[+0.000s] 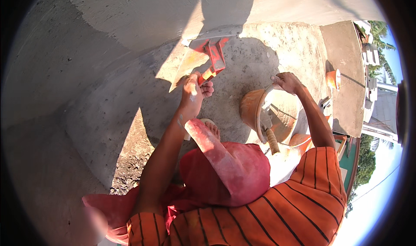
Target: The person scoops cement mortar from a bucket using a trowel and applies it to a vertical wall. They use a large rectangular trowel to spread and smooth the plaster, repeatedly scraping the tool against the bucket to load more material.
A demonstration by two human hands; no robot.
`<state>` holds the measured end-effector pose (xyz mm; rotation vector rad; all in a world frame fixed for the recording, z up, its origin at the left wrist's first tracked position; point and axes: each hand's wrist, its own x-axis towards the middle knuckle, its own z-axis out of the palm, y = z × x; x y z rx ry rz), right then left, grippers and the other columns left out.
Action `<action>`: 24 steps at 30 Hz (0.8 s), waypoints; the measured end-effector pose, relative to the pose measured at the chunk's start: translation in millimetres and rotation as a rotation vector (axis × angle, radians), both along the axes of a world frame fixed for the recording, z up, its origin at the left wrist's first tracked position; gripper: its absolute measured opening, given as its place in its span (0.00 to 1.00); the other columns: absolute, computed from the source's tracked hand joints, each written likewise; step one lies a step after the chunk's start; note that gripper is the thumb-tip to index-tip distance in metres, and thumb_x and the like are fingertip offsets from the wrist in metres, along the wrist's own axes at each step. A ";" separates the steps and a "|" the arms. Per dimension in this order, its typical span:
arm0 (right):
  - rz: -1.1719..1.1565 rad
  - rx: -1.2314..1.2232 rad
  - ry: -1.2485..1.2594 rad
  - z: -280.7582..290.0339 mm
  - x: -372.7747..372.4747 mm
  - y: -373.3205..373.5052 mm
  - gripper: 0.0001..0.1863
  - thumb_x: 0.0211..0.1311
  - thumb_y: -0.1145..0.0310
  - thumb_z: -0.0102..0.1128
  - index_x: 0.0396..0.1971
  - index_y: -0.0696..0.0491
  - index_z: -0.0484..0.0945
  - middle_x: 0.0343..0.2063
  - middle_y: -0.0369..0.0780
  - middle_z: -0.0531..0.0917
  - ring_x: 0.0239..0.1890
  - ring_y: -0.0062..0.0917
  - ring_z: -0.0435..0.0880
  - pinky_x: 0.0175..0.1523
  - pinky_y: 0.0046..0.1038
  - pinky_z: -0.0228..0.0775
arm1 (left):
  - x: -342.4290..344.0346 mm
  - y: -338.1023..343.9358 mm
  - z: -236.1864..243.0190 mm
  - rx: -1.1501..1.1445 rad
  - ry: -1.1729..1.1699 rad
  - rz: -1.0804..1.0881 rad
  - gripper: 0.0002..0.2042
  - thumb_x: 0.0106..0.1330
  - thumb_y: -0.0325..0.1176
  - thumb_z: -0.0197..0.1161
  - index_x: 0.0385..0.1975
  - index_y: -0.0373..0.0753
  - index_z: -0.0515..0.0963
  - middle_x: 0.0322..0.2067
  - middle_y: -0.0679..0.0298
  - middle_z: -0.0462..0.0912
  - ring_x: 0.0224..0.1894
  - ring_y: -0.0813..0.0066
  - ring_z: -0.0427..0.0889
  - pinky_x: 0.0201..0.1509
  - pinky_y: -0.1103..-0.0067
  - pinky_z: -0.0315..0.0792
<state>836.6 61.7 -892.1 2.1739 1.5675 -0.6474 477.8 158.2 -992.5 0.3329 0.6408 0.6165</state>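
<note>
My left hand [193,95] is closed round the orange-and-red handle of a plastering trowel [184,67]. Its broad, thin blade slants toward the foot of the grey wall [143,16], with a red bracket between blade and handle. To the right, my right hand [287,82] grips the upper rim of a mortar-smeared orange bucket [250,109]. The bucket leans over, its mouth facing right. Grey mortar [265,118] lies inside it, and a worn ribbed handle [272,141] pokes out over the lower rim; the rest of that tool is hidden.
Rough concrete floor [234,68] runs along the wall, part sunlit, part shaded. My sandalled foot [211,128] stands below the left hand. Loose gravel [130,170] lies at lower left. A smaller orange bucket [333,79] stands at the right near a concrete ledge [346,51].
</note>
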 end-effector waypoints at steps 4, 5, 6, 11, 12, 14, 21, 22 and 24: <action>0.263 -0.078 0.045 11.4 -49.8 44.0 0.36 0.64 0.39 0.37 0.20 0.58 0.78 0.20 0.48 0.79 0.28 0.43 0.78 0.44 0.39 0.67 | -4.9 1.9 6.7 -0.036 0.051 0.067 0.18 0.70 0.46 0.40 0.36 0.38 0.71 0.25 0.63 0.78 0.27 0.74 0.77 0.34 0.77 0.72; 0.313 -0.090 0.044 12.7 -70.8 55.5 0.36 0.64 0.39 0.37 0.20 0.57 0.78 0.20 0.48 0.79 0.30 0.43 0.78 0.48 0.40 0.65 | -8.1 3.9 12.7 -0.061 0.064 0.041 0.19 0.70 0.46 0.40 0.36 0.37 0.73 0.25 0.62 0.78 0.27 0.74 0.78 0.34 0.77 0.72; 0.360 -0.101 0.039 15.3 -91.6 69.3 0.35 0.65 0.39 0.36 0.20 0.56 0.79 0.21 0.47 0.80 0.31 0.43 0.78 0.52 0.41 0.62 | -9.0 4.9 10.3 -0.040 0.070 0.019 0.19 0.70 0.46 0.40 0.36 0.37 0.74 0.27 0.62 0.79 0.28 0.74 0.78 0.36 0.77 0.72; 0.688 0.181 0.107 5.7 -145.2 113.1 0.27 0.64 0.45 0.43 0.28 0.54 0.80 0.26 0.45 0.81 0.37 0.41 0.78 0.58 0.41 0.58 | -7.7 8.6 31.7 0.057 0.038 0.049 0.18 0.70 0.47 0.41 0.47 0.40 0.68 0.40 0.60 0.78 0.40 0.71 0.76 0.48 0.72 0.67; 0.722 0.314 0.140 10.0 -150.6 122.3 0.24 0.64 0.48 0.46 0.30 0.54 0.81 0.27 0.45 0.82 0.38 0.40 0.78 0.56 0.41 0.60 | -8.2 10.3 28.2 0.063 0.046 0.073 0.19 0.69 0.48 0.40 0.50 0.42 0.67 0.44 0.60 0.76 0.44 0.69 0.75 0.51 0.70 0.64; 0.642 0.468 0.144 33.2 -154.5 123.1 0.20 0.63 0.51 0.49 0.33 0.54 0.81 0.28 0.45 0.82 0.40 0.39 0.79 0.53 0.42 0.64 | -3.1 8.6 13.7 0.069 0.042 0.105 0.20 0.69 0.49 0.40 0.54 0.46 0.65 0.52 0.59 0.72 0.52 0.67 0.71 0.57 0.64 0.60; 0.429 -0.305 -0.336 34.6 -122.1 48.5 0.22 0.60 0.50 0.47 0.35 0.51 0.84 0.37 0.47 0.83 0.46 0.33 0.80 0.54 0.41 0.65 | 13.5 1.4 2.0 -0.082 -0.110 0.043 0.26 0.67 0.53 0.43 0.61 0.49 0.58 0.62 0.55 0.60 0.65 0.54 0.57 0.64 0.54 0.51; 0.397 -0.321 -0.313 25.2 -120.7 36.8 0.23 0.59 0.50 0.47 0.34 0.52 0.84 0.36 0.46 0.83 0.45 0.34 0.80 0.55 0.41 0.64 | 15.3 1.5 2.3 -0.080 -0.155 0.044 0.26 0.67 0.53 0.43 0.61 0.49 0.58 0.62 0.55 0.60 0.65 0.55 0.57 0.64 0.54 0.51; 0.337 -0.362 -0.254 11.1 -122.7 18.1 0.23 0.59 0.49 0.46 0.33 0.52 0.84 0.36 0.44 0.84 0.45 0.34 0.80 0.57 0.41 0.62 | 21.2 5.8 -10.6 0.054 -0.085 0.033 0.25 0.68 0.51 0.42 0.61 0.49 0.57 0.61 0.56 0.62 0.65 0.57 0.58 0.64 0.56 0.52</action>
